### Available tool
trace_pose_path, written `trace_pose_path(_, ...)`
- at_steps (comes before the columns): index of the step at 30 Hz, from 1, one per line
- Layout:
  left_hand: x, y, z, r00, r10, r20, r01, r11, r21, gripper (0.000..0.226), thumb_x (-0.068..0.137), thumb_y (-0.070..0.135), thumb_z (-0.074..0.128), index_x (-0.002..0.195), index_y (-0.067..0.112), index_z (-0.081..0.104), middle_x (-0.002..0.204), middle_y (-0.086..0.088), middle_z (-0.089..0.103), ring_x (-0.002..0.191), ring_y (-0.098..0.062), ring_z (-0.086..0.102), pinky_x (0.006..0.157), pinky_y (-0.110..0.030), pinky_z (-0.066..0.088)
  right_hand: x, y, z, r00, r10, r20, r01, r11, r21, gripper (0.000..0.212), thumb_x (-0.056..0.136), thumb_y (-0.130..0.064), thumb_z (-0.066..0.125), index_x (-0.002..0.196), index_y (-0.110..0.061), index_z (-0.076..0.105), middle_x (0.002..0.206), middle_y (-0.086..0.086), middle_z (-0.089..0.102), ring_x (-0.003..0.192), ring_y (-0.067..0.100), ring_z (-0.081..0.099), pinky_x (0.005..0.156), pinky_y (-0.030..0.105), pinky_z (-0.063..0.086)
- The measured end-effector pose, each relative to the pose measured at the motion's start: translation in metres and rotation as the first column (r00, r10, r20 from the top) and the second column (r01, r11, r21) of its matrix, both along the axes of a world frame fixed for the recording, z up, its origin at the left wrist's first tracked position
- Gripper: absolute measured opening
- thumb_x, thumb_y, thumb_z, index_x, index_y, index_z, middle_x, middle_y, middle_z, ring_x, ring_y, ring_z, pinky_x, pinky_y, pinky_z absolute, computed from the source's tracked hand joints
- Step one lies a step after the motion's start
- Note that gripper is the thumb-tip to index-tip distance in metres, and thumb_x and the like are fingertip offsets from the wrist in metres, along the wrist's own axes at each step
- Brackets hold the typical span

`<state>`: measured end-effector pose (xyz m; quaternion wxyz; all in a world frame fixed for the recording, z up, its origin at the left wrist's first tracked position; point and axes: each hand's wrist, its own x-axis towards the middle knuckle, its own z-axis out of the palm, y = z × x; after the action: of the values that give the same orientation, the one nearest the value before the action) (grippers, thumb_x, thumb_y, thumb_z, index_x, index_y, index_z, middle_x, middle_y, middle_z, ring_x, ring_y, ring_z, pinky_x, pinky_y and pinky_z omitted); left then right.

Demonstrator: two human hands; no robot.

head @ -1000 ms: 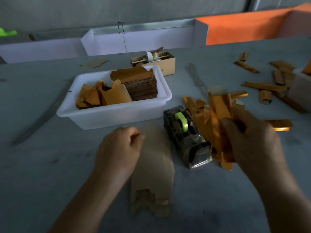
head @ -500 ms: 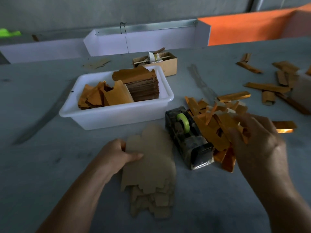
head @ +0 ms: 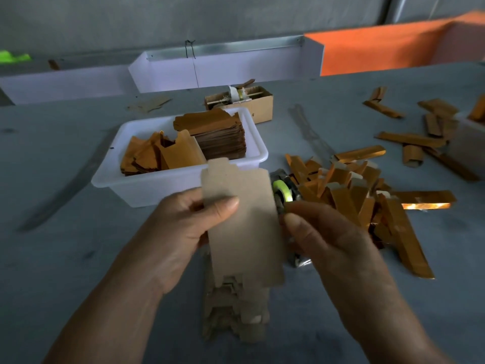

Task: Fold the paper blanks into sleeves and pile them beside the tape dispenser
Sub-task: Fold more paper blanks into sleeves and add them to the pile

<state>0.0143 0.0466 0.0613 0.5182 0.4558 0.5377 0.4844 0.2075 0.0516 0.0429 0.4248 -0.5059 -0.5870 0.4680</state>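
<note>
A flat brown paper blank (head: 244, 219) is lifted above the table, plain side toward me. My left hand (head: 181, 227) pinches its left edge, thumb on top. My right hand (head: 325, 237) takes the right edge with thumb and fingers. Below it lies a stack of more blanks (head: 236, 308) on the table. The tape dispenser (head: 284, 193) with its green roll is half hidden behind the blank and my right hand. To its right lies a heap of folded gold sleeves (head: 351, 195).
A white tub (head: 147, 185) behind my hands holds gold blanks and a tall brown stack. A small cardboard box (head: 259, 103) stands beyond it. Loose sleeves (head: 412, 139) lie scattered at the far right. White and orange barriers line the table's back.
My right hand left the sleeve heap and came to the blank. My left hand lifted one blank off the stack and raised it between both hands.
</note>
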Motion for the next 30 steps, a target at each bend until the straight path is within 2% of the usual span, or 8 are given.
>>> trace_pose_path(4,0.016,-0.006,-0.004,0.999,-0.029,-0.019,0.028,0.999,-0.031,0.033,0.069,0.032,0.077,0.102,0.024,0.074,0.1,-0.005,0.075,0.095,-0.024,0.071,0.087,-0.043,0.054,-0.008,-0.001,-0.007,0.973,-0.014,-0.232,-0.024,0.987,-0.159,0.009,0.077,-0.025,0.066,0.082,-0.019,0.068,0.07,-0.01,0.066,0.062,-0.003,0.057,0.055,0.014,0.046)
trace_pose_path(7,0.026,-0.01,-0.011,0.999,-0.013,0.035,0.016,0.997,-0.077,0.041,0.061,0.027,0.084,0.1,0.023,0.074,0.097,-0.003,0.075,0.09,-0.021,0.072,0.077,-0.036,0.055,-0.006,-0.002,-0.011,0.96,-0.032,-0.279,-0.021,0.982,-0.187,0.024,0.064,-0.034,0.066,0.08,-0.016,0.067,0.07,-0.003,0.065,0.063,0.004,0.056,0.059,0.021,0.047)
trace_pose_path(12,0.038,-0.013,-0.02,0.992,0.127,0.017,-0.125,0.988,-0.089,0.054,0.052,0.037,0.078,0.102,0.02,0.072,0.095,-0.001,0.076,0.094,-0.022,0.07,0.088,-0.043,0.052,-0.004,-0.004,-0.014,0.959,-0.055,-0.278,-0.003,0.979,-0.204,0.025,0.061,-0.034,0.066,0.077,-0.015,0.067,0.082,0.014,0.064,0.073,0.019,0.058,0.071,0.035,0.051)
trace_pose_path(15,0.043,-0.013,-0.023,0.984,0.16,-0.072,-0.164,0.985,-0.053,0.037,0.067,0.032,0.083,0.1,0.022,0.071,0.09,0.002,0.075,0.089,-0.016,0.071,0.084,-0.04,0.054,-0.005,-0.004,-0.016,0.986,-0.066,-0.151,0.054,0.995,-0.083,0.005,0.073,-0.021,0.07,0.072,-0.021,0.065,0.071,0.001,0.064,0.065,0.012,0.058,0.058,0.021,0.052)
trace_pose_path(18,0.049,-0.012,-0.026,0.963,0.212,-0.164,-0.215,0.977,0.0,0.016,0.079,0.023,0.075,0.094,0.025,0.071,0.079,0.007,0.074,0.073,-0.006,0.069,0.062,-0.023,0.052,-0.008,-0.01,-0.015,0.977,-0.152,0.15,0.118,0.969,0.218,0.008,0.074,-0.033,0.064,0.073,-0.029,0.057,0.069,-0.009,0.06,0.067,0.005,0.057,0.054,0.016,0.048)
trace_pose_path(20,0.052,-0.011,-0.026,0.944,0.243,-0.221,-0.241,0.97,0.039,0.013,0.079,0.02,0.074,0.09,0.027,0.07,0.075,0.009,0.072,0.067,-0.005,0.067,0.052,-0.019,0.05,-0.012,-0.015,-0.016,0.962,-0.182,0.202,0.111,0.941,0.319,0.014,0.074,-0.031,0.066,0.075,-0.03,0.052,0.068,-0.007,0.058,0.067,0.006,0.057,0.053,0.017,0.048)
trace_pose_path(24,0.058,-0.013,-0.025,0.93,0.256,-0.263,-0.237,0.966,0.103,0.014,0.079,0.013,0.073,0.085,0.025,0.07,0.071,-0.001,0.071,0.068,-0.021,0.068,0.06,-0.043,0.058,-0.016,-0.018,-0.017,0.996,-0.071,0.055,0.059,0.978,0.201,0.021,0.078,-0.029,0.067,0.08,-0.035,0.047,0.076,-0.012,0.064,0.059,0.005,0.062,0.049,0.013,0.047)
trace_pose_path(30,0.051,-0.019,-0.018,0.98,0.016,-0.196,-0.002,0.998,0.07,0.012,0.089,0.037,0.063,0.089,0.031,0.073,0.081,0.002,0.075,0.079,-0.016,0.072,0.073,-0.037,0.059,-0.004,-0.015,-0.014,0.993,0.101,-0.053,-0.095,0.99,0.105,0.037,0.073,-0.06,0.052,0.091,-0.028,0.054,0.081,-0.002,0.069,0.074,0.01,0.069,0.066,0.032,0.059)
